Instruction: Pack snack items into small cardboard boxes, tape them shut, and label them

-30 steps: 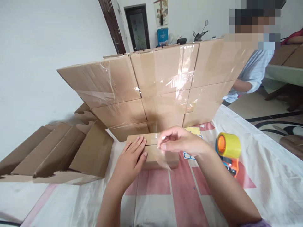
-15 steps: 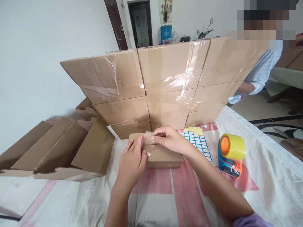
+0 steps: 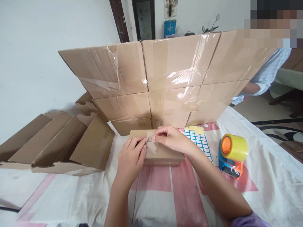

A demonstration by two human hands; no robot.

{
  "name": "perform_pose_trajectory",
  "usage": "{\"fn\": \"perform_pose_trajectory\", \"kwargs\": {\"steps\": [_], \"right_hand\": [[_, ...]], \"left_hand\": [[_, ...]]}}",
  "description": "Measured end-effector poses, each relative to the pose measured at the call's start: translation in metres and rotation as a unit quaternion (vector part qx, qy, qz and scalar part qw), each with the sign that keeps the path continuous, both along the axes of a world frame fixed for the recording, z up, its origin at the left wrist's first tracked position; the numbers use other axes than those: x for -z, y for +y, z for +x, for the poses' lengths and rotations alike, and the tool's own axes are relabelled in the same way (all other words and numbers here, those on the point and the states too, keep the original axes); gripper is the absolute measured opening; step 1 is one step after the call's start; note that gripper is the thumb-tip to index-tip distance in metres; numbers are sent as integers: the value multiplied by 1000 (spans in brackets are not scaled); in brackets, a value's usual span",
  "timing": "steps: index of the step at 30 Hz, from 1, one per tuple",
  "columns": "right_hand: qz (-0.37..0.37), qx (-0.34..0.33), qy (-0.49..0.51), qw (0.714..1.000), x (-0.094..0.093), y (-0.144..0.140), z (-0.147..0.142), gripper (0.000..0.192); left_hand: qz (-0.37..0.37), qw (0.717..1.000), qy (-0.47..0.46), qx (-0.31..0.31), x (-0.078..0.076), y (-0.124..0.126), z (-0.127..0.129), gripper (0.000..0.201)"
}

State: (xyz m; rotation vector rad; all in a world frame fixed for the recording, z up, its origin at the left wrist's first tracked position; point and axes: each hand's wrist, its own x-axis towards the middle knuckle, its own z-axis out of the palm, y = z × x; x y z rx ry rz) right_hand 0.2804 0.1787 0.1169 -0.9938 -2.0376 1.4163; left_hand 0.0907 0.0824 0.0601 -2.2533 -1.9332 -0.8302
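Observation:
A small closed cardboard box (image 3: pixel 169 154) lies on the cloth in front of me. Across its top seam runs a short strip of clear packing tape (image 3: pixel 151 147), wrinkled at the far end. Thumb and fingers of my left hand (image 3: pixel 133 153) are pinched together at the tape's left edge. From the right, my right hand (image 3: pixel 169 138) curls over the box with thumb and index finger closed on the tape's other edge. Right of the box lies a sheet of blue-bordered labels (image 3: pixel 200 142). Beyond it stands a tape dispenser (image 3: pixel 232 154) with a yellow roll.
A wall of taped cardboard boxes (image 3: pixel 175 63) rises just behind the small box. Open cartons (image 3: pixel 71 142) stand at the left. A person in a light checked sleeve (image 3: pixel 272 72) is behind the stack at the right. The pink and white tablecloth (image 3: pixel 156 201) covers the table.
The tape strip now lies flatter over the seam and the box's near top. My left fingers have drawn in from a flatter spread to a pinch. The view has shifted slightly.

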Motion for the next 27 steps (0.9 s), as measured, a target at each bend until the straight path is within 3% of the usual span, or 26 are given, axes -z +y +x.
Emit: {"fn": "perform_pose_trajectory", "kwargs": {"steps": [2,5,14,20,27], "right_hand": [[49,15,-28,998,4,2,-3,22],[60,15,-39,997,6,4,-4,24],[121,35,-93,988,8,5,-8,21],[157,46,-113,980,10,7,-11,21],[173,36,-118,977,10,10,-11,28]], "left_hand": [[4,1000,-13,-1,4,-2,-1,45],[20,999,-27,2,9,-6,-1,50],[69,995,16,68,16,-11,-10,38],[92,991,37,85,17,-11,-11,41],[108,991,67,29,18,-19,6,38]]}}
